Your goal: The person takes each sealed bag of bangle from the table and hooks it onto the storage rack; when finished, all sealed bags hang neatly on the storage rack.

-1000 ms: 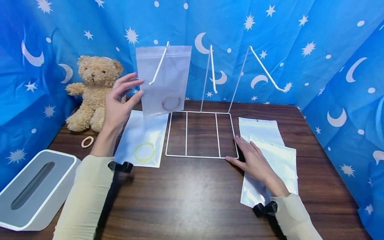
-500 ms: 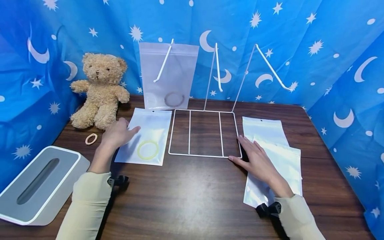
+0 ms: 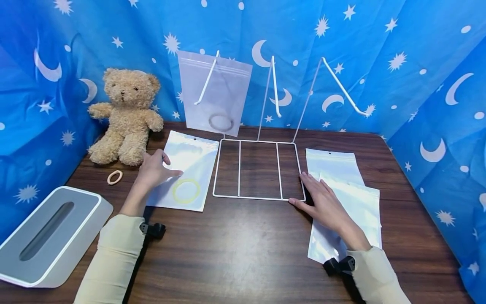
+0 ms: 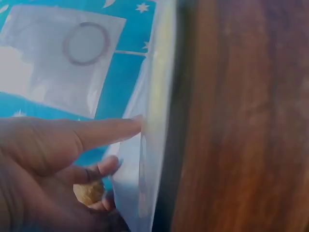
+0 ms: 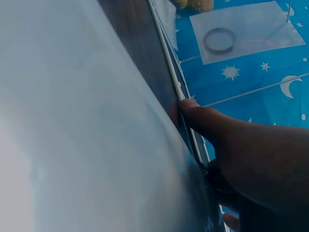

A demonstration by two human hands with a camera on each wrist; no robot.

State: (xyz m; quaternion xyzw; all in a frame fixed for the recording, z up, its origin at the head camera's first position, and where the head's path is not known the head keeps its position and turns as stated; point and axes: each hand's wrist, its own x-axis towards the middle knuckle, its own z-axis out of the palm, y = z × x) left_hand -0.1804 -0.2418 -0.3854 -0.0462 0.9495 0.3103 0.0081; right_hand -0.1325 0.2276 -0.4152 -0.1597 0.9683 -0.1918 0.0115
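Observation:
My left hand (image 3: 153,171) is at the left edge of a white zip bag (image 3: 193,158) with a yellow ring (image 3: 196,191) in it. In the left wrist view the thumb lies against this bag (image 4: 128,169), and curled fingers hold its edge; their exact contact is partly hidden. A frosted bag (image 3: 212,88) with a dark ring hangs from the left hook of a white wire rack (image 3: 260,198). The fingers of my right hand (image 3: 326,207) rest on the rack's front right corner, nearly straight. The right wrist view shows the thumb at the rack's rod (image 5: 169,58).
Two overlapping white bags (image 3: 358,207) lie under and beside my right hand. The middle hook (image 3: 275,86) and right hook (image 3: 343,88) hold nothing. At the left are a teddy bear (image 3: 127,114), a small wooden ring (image 3: 110,178) and a tissue box (image 3: 85,215).
My left hand let go of the hanging bag, dropped to the bag with the yellow ring and moved right onto it. That bag has turned slightly; the hanging bag has swung. My right hand stays put.

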